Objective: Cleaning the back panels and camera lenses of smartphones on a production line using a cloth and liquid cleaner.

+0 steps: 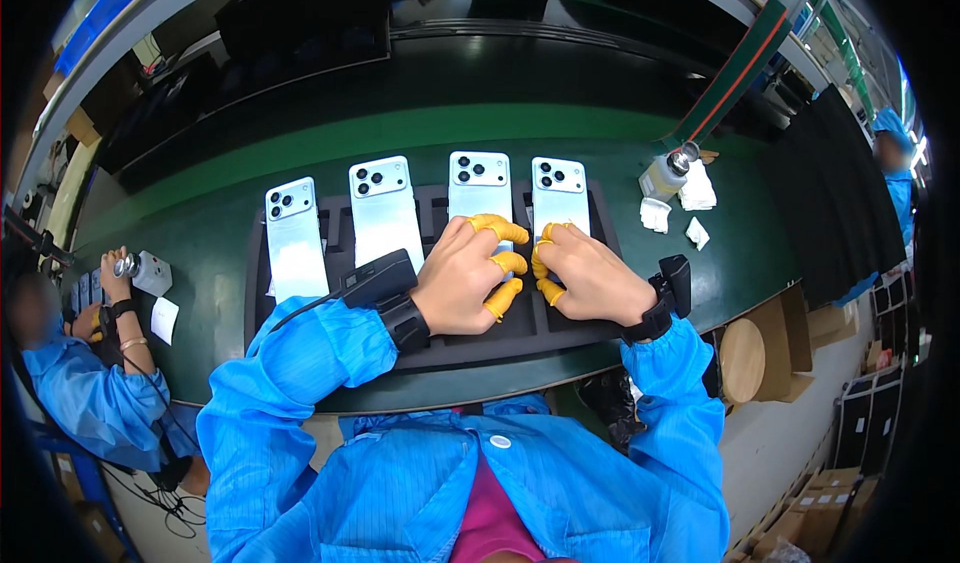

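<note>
Four light-blue smartphones stand in a row in a black tray (470, 351), their rear cameras facing up. My left hand (462, 278) is over the lower part of the third smartphone (480, 198), its bent fingers apart in yellow finger cots. My right hand (592, 278), also in yellow finger cots, lies over the fourth smartphone (562, 203). Its fingers are curled in at that phone's left side, and what they hold, if anything, is hidden. The first smartphone (294, 248) and the second smartphone (385, 218) lie untouched to the left.
On the green bench (700, 293), a metal-topped bottle (662, 177) stands at right beside crumpled white wipes (697, 188). A co-worker in blue (90, 393) works at far left near another bottle (152, 275). A slanted post (735, 73) rises at the back right.
</note>
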